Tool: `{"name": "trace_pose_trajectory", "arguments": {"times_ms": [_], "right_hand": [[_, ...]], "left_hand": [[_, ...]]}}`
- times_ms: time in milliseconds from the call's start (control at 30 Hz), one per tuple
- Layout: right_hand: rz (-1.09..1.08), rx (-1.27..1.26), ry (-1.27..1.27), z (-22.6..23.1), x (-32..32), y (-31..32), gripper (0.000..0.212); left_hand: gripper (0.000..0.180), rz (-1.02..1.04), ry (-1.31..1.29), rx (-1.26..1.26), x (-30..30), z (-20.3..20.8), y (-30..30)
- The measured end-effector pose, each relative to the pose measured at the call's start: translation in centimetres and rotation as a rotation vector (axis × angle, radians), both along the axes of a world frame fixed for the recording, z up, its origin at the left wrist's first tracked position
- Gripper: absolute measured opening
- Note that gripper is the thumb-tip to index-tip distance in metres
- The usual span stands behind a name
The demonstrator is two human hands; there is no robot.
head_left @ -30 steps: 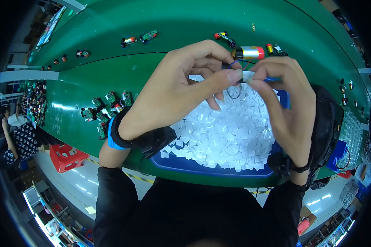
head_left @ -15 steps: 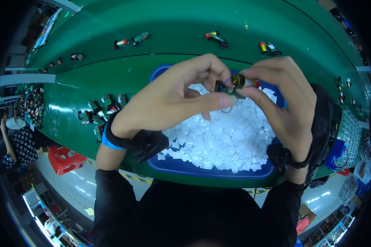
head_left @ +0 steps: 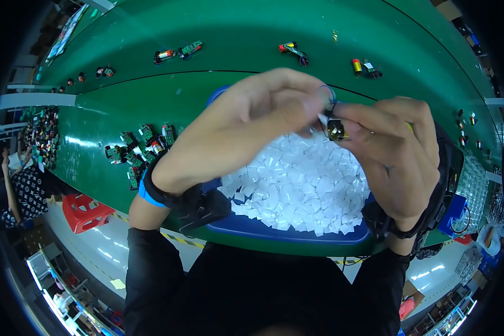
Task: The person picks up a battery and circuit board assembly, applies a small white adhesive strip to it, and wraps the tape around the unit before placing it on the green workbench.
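My right hand is closed around a small cylindrical part with a dark, gold-shining end, much of it hidden by the fingers. Thin wires loop up from it toward my left hand. The left thumb and fingers are pinched together right beside the part's end, slightly blurred. A small white bit shows at those fingertips; what exactly they hold is unclear. Both hands are above a blue tray heaped with small white square pieces.
Several green circuit boards lie in a group left of the tray. Along the far side of the green table sit wired cylinder-and-board assemblies. Bubble wrap and a blue box are at the right. A red stool stands lower left.
My right hand has turned, and the cylinder's end now faces toward me and the left. The left hand's fingers have closed up and moved slightly up and right, with the wires lifted.
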State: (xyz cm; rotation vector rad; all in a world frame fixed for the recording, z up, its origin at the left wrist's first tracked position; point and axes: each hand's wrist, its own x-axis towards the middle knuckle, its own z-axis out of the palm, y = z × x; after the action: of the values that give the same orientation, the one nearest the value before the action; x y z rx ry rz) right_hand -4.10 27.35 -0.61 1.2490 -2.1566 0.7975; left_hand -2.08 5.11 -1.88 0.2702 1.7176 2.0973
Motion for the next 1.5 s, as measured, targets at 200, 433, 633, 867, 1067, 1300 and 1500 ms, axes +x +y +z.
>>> {"name": "trace_pose_trajectory", "arguments": {"times_ms": [200,433,633,867,1067,1300,1500], "right_hand": [[-0.005,0.063,0.053,0.8,0.2,-0.1,0.026],[-0.036,0.069,0.091,0.9,0.6,-0.2,0.022],[-0.084,0.108,0.046,1.1,1.3,-0.9,0.019],[-0.114,0.106,0.049,0.6,1.8,-1.3,0.017],[-0.119,0.033,0.067,0.1,1.6,-1.5,0.018],[-0.159,0.024,0.063,0.4,2.0,-1.2,0.026],[-0.159,-0.069,-0.085,1.6,2.0,-0.2,0.031]], "left_hand": [[0.035,-0.02,-0.083,0.045,0.4,0.5,0.6],[0.033,-0.045,-0.117,-0.021,0.2,0.5,0.4],[0.032,-0.026,-0.115,-0.019,0.4,0.3,0.8],[0.034,0.031,-0.047,-0.099,1.2,0.8,1.0],[0.03,0.047,0.072,-0.237,1.6,0.8,1.0],[0.034,-0.007,0.097,-0.084,1.7,0.7,1.1],[0.037,0.056,0.201,-0.005,0.9,0.2,0.9]]}}
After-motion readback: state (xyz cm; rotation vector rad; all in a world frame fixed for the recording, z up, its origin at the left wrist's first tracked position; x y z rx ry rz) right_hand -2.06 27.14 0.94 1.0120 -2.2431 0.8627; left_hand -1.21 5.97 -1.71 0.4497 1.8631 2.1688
